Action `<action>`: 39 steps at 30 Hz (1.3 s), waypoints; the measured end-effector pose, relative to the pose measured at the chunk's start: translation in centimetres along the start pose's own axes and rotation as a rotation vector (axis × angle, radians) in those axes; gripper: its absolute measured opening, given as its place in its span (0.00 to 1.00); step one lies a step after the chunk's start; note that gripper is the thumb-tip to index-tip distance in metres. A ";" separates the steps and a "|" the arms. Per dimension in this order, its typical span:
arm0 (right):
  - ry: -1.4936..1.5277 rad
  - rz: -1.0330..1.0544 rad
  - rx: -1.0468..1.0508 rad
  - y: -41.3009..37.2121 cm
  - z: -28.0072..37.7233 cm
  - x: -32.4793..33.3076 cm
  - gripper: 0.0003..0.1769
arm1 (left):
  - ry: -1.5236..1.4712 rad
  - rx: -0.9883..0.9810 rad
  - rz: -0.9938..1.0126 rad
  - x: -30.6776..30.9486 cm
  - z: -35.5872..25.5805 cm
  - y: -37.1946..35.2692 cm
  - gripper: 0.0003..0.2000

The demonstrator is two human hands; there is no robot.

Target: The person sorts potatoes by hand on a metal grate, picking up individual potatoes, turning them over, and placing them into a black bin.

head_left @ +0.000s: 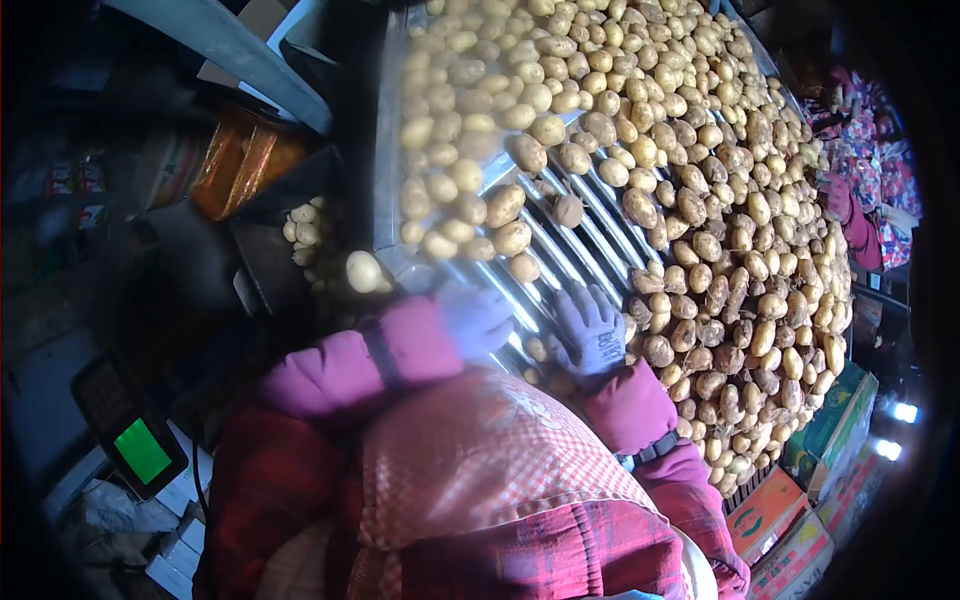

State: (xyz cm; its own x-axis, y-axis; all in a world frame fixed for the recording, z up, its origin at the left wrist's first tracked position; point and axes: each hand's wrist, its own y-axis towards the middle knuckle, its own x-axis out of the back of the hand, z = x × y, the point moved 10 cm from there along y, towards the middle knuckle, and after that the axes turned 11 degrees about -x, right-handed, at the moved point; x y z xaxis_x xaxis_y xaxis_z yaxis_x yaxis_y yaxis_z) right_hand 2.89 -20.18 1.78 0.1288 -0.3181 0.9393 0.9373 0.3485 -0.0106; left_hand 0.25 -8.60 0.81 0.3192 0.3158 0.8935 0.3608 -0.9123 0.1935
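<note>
Many potatoes [730, 200] cover a sorting table with metal bars [608, 258], some of them caked with soil. My right hand [592, 335], in a pale lavender glove, lies on the bars with its fingers spread, just left of the potato heap. My left hand [475, 318], gloved alike, is smeared by motion over the table's near left corner; its fingers do not show clearly. A small potato [536, 348] sits between my hands. A brown round lump [567, 210] rests on the bars farther up. One pale potato [363, 271] is left of the table.
A scale display with a green screen [143, 450] stands at lower left. Several potatoes [303, 230] lie in a dark spot beside the table. Cardboard boxes [768, 515] stand at lower right. Another person's sleeve [862, 235] shows at the far right.
</note>
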 end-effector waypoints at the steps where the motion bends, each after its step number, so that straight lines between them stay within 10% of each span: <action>1: -0.009 -0.042 -0.016 0.2 0.1 -0.6 0.29 | 0.033 -0.001 -0.018 0.1 0.3 0.4 0.08; 4: -0.125 0.079 -0.154 2.6 -1.2 -2.1 0.28 | -0.215 0.544 -0.023 -0.7 4.4 -0.3 0.12; 11: 0.359 -0.231 0.066 9.0 2.0 4.2 0.22 | -0.118 0.721 -0.228 2.6 5.7 -0.8 0.26; 19: -0.059 -0.472 -0.360 15.2 -16.4 7.8 0.26 | -0.132 0.476 -0.036 2.2 4.2 0.3 0.23; 23: -0.111 -0.197 -0.535 22.0 -23.3 6.2 0.35 | -0.170 0.677 -0.054 1.2 5.6 -0.1 0.23; 25: -0.259 0.151 -0.537 24.2 -21.0 5.1 0.38 | -0.179 0.700 -0.066 1.3 5.9 -0.1 0.22; 30: -0.145 0.106 -0.590 25.3 -21.3 4.6 0.28 | 0.118 0.347 0.117 0.9 3.4 0.9 0.22; 39: -0.221 0.127 -0.465 24.2 -17.9 3.0 0.35 | -0.087 0.554 0.082 1.6 4.3 0.8 0.13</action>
State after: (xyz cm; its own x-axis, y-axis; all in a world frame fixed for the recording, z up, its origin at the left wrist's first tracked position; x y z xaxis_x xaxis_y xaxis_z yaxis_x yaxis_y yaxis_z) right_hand 31.72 -28.50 -1.77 0.2266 -0.0879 0.9700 0.9698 -0.0715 -0.2331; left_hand 4.87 -7.68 0.68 0.4284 0.2910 0.8555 0.7301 -0.6693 -0.1380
